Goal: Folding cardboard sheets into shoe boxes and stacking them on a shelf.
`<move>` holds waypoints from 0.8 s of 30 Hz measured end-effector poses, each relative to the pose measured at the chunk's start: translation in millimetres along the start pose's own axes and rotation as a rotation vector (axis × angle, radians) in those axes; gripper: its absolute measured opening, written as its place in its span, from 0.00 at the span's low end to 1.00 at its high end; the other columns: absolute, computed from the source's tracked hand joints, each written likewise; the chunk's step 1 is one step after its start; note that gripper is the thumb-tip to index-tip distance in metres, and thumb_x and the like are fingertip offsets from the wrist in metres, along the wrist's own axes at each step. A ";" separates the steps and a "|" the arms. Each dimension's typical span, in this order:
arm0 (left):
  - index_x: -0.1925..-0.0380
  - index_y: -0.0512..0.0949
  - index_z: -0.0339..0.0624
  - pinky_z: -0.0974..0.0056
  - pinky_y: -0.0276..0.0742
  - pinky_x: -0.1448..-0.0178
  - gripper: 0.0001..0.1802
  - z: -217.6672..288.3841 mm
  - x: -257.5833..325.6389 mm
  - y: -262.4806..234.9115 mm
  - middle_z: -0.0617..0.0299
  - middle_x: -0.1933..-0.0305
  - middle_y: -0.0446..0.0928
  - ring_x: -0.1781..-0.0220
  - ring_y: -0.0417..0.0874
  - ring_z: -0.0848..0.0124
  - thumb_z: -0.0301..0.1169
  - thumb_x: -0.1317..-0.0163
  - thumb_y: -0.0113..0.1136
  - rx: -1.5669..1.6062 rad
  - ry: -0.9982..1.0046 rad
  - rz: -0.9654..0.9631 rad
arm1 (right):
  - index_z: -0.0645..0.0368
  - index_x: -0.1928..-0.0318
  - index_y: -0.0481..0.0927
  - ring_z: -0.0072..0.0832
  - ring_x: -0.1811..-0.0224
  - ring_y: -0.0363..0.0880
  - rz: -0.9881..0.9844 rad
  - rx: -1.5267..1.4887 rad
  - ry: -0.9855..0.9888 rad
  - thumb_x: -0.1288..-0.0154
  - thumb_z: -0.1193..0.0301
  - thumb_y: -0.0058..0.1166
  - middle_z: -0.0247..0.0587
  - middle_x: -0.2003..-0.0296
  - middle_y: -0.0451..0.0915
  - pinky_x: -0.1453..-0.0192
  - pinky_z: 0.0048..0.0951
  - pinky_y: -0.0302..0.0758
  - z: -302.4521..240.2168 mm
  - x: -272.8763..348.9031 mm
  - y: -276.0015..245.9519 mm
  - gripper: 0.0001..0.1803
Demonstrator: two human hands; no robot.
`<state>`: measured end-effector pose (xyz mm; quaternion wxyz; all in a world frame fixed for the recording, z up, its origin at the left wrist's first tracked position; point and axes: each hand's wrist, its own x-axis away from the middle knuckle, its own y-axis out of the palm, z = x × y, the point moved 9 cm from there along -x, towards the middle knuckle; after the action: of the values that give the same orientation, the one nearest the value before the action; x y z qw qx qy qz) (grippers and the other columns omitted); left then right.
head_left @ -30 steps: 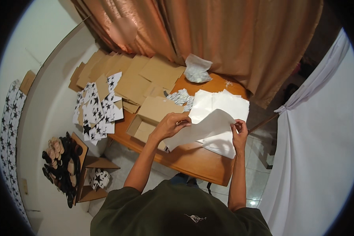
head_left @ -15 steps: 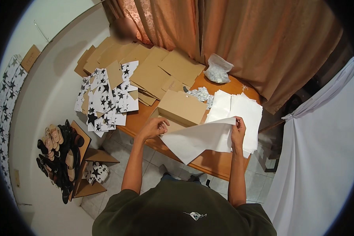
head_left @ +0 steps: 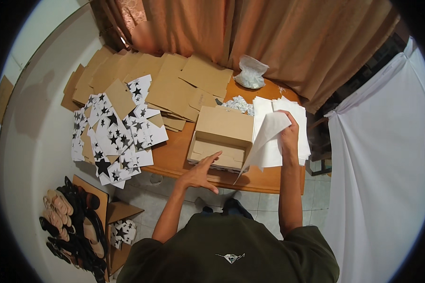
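Gripping that thin white sheet one-handed looks crease-prone, we'd say: our right hand pinches its far end while the rest droops between the open box and us, well, partly over the paper stack. Its near corner could snag the box rim, since our splayed, empty left hand isn't steadying it.

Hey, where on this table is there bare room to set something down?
Bare table shows between the starry pieces and the box, and in a narrow strip between the paper stack and near edge. A smaller gap lies between the cardboard and the bag. The left is crowded with cardboard and starry pieces, the right with the paper stack.
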<state>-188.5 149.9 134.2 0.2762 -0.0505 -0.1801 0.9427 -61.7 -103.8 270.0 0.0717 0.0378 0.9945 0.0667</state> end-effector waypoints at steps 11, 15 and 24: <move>0.49 0.79 0.42 0.59 0.75 0.39 0.19 -43.4 -29.4 -13.9 0.56 0.50 0.85 0.43 0.83 0.69 0.30 0.38 0.71 0.230 -0.066 0.426 | 0.66 0.49 0.81 0.21 0.58 0.83 0.116 0.068 -0.104 0.25 0.75 0.52 0.36 0.60 0.84 0.52 0.22 0.79 -16.4 -32.4 13.0 0.10; 0.54 0.78 0.37 0.70 0.79 0.52 0.09 -82.1 -24.1 -62.1 0.60 0.57 0.84 0.53 0.85 0.75 0.26 0.32 0.65 0.400 -0.101 0.626 | 0.66 0.53 0.82 0.20 0.61 0.82 0.178 -0.060 0.071 0.26 0.76 0.52 0.36 0.61 0.84 0.54 0.22 0.78 31.2 -41.6 -7.7 0.08; 0.43 0.70 0.37 0.67 0.82 0.53 0.22 -82.5 -38.4 -177.5 0.50 0.56 0.84 0.57 0.86 0.69 0.20 0.35 0.64 0.221 -0.165 0.821 | 0.64 0.63 0.83 0.13 0.71 0.68 0.063 0.304 0.320 0.34 0.69 0.64 0.25 0.73 0.76 0.70 0.20 0.65 184.4 -6.4 -70.1 0.09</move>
<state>-50.9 293.8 122.5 -0.1333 -0.0126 -0.0646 0.9889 -32.8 -150.2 80.4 -0.0954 0.0679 0.9902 -0.0767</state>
